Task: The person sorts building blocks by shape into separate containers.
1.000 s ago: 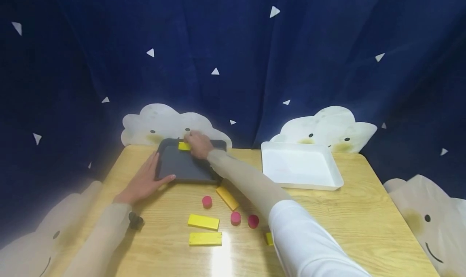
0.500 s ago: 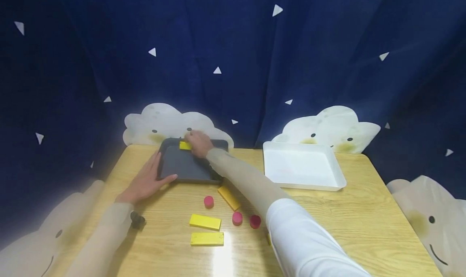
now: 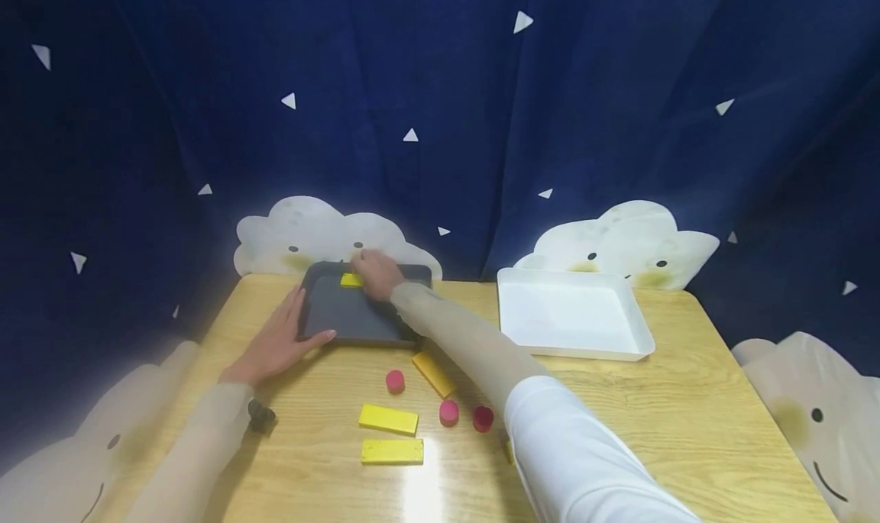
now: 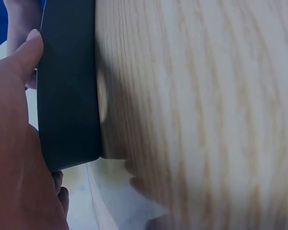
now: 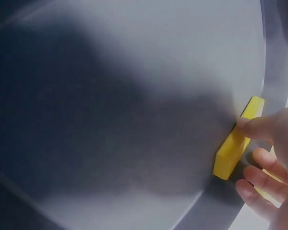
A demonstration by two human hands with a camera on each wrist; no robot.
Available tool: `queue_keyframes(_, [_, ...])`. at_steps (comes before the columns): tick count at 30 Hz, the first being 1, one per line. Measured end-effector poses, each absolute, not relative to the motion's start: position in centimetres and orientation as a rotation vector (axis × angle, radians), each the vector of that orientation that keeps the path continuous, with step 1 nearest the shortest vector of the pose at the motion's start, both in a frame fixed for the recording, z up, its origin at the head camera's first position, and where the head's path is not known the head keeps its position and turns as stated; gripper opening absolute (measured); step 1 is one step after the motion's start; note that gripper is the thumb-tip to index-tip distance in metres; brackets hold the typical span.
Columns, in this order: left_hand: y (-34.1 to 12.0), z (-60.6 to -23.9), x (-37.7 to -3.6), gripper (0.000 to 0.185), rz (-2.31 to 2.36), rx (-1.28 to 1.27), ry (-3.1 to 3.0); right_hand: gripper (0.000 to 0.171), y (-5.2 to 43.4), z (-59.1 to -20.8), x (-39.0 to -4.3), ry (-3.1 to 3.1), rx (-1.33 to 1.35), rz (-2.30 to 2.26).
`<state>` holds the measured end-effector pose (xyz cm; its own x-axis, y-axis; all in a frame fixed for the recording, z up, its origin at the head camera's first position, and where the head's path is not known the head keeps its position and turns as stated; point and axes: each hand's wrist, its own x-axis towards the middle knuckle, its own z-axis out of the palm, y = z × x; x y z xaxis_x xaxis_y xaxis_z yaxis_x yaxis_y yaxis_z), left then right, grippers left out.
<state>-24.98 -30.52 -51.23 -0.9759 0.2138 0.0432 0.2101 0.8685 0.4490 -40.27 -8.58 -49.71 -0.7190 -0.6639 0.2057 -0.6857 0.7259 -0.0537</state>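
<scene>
My right hand [image 3: 378, 275] reaches into the dark grey tray [image 3: 347, 317] at the back left of the table. It pinches a yellow rectangular block [image 5: 236, 141] near the tray's far wall. In the right wrist view the thumb presses the block's near face, while the other fingers bend behind it, partly hidden. My left hand [image 3: 275, 343] rests against the tray's front left corner. Its fingers lie straight along the left side, and the thumb [image 4: 31, 50] touches the near wall in the left wrist view.
A white tray [image 3: 567, 351] stands at the back right. In front of the grey tray lie two yellow blocks [image 3: 388, 419], an orange-yellow block [image 3: 433, 375] and three red round pieces [image 3: 449, 413]. Another yellow piece [image 3: 509, 453] is mostly hidden by my right sleeve.
In my right hand, the yellow block has come slightly nearer, away from the grey tray's far wall. My left hand keeps its place on the tray.
</scene>
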Motion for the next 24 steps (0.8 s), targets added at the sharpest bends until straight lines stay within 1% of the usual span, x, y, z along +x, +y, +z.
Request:
queue_keyframes(4, [-30.5, -51.1, -25.1, 0.117, 0.72, 0.354, 3.037, 0.027, -8.5, -49.2, -40.1, -2.779, 1.085, 0.162])
queue_keyframes(13, [-30.4, -50.8, -25.3, 0.117, 0.706, 0.364, 3.051, 0.034, -8.1, -47.8, -39.3, -2.746, 1.109, 0.155])
queue_keyframes(24, [-30.6, -51.6, -25.1, 0.116, 0.756, 0.395, 3.059, 0.039, -6.3, -46.9, -36.9, -2.729, 1.221, 0.228])
